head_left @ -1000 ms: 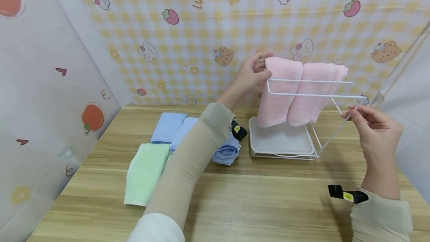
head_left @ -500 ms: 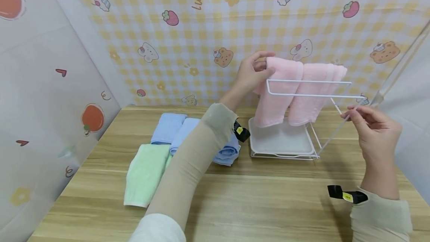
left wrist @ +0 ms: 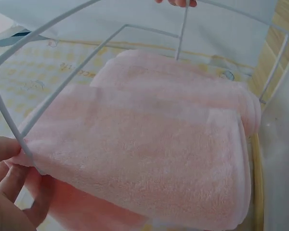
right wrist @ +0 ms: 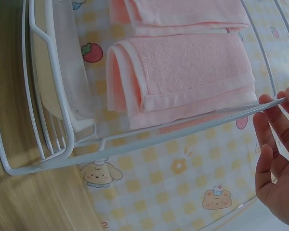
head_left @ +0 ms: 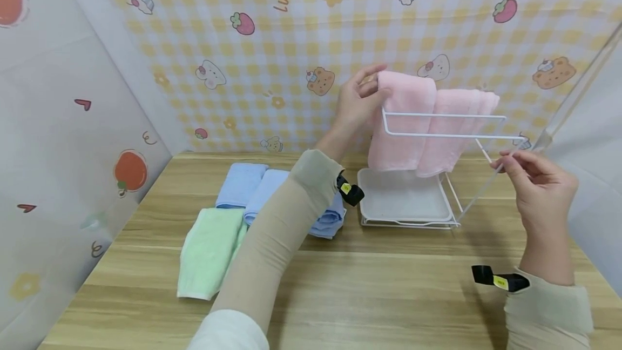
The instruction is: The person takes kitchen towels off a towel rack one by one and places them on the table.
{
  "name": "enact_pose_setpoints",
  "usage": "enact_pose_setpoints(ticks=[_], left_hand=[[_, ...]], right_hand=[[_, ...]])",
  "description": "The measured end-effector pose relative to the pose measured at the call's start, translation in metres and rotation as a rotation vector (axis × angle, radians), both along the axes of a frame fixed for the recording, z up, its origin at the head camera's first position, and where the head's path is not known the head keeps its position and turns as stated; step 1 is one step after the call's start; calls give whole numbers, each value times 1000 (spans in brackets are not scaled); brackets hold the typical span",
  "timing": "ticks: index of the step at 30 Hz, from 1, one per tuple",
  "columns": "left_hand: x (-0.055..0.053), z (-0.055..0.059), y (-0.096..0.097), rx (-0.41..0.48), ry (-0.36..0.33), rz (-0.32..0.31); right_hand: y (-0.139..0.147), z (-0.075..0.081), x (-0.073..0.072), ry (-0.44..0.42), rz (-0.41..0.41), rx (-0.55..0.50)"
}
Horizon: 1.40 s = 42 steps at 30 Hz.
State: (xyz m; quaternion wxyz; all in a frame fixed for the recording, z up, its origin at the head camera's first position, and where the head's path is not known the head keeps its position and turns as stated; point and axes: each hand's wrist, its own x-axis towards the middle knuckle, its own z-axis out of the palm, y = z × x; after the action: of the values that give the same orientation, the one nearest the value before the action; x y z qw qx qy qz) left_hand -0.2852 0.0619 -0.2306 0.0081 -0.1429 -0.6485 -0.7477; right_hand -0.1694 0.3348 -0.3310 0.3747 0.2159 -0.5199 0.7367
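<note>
Two folded pink towels hang side by side over the upper bars of a white wire rack (head_left: 457, 136). At the left end of the rack, my left hand (head_left: 357, 104) pinches the top left edge of the nearer pink towel (head_left: 399, 153), thumb on one side and fingers under the fold. The second pink towel (head_left: 459, 102) hangs to its right, apart from that hand. My right hand (head_left: 546, 182) pinches the slanted upright of the rack between thumb and fingers. Under the towels lies a white tray (head_left: 405, 207) on the rack's base.
Folded blue towels (head_left: 241, 185) lie on the wooden table (head_left: 389, 296) left of the rack, partly hidden by my left forearm. Closer to me is a green towel (head_left: 206, 253). A patterned cloth wall (head_left: 282, 42) stands close behind the rack.
The left pink towel has risen a little with my left hand, and its lower edge hangs higher above the tray. My right hand keeps its grip on the rack.
</note>
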Motion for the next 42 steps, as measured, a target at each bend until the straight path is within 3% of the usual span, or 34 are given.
enact_pose_setpoints(ticks=[5,12,22,27,37,42], left_hand=[[-2,2,1,63,18,24],[-2,7,0,179,134,9],[1,13,-14,295,180,-18],[2,16,-22,353,215,10],[4,24,-40,529,222,114],[3,26,-49,614,270,145]], right_hand=[[0,0,0,-2,2,-3],[-1,1,1,-34,-18,-18],[-2,0,1,-28,-35,-5],[-1,0,1,-31,-49,9],[-2,0,2,-33,-34,-4],[-2,0,2,-30,-34,-8]])
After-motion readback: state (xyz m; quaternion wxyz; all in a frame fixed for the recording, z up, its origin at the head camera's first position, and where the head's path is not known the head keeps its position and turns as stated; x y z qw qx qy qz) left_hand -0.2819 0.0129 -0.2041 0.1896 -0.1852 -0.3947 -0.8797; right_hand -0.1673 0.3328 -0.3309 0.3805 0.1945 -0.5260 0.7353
